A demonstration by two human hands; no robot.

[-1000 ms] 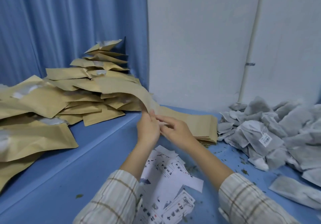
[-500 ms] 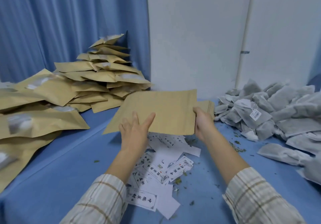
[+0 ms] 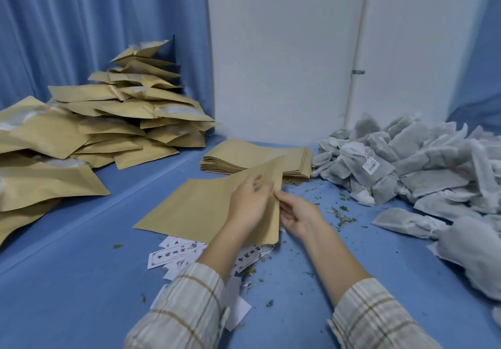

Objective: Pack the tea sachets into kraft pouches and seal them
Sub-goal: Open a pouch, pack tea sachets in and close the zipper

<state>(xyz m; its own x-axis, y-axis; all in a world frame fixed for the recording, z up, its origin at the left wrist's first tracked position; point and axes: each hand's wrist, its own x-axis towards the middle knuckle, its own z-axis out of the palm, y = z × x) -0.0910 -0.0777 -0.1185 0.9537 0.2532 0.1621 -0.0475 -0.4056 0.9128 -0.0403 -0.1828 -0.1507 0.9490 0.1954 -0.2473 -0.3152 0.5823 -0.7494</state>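
I am holding one flat pouch point(image 3: 200, 207) over the labels point(image 3: 173, 251) near the front middle of the worktop point(image 3: 67, 281), its right edge lifted so I can find the mouth. My left hand point(image 3: 250, 202) is gripping that edge, and my right hand point(image 3: 296, 213) is pinching it from the other side, probably to part the layers. The empty stack point(image 3: 244, 156) is lying just behind, the sachets point(image 3: 423, 164) are heaped along the right edge within reach, and filled pouches point(image 3: 122, 121) are piling up at the back left corner.
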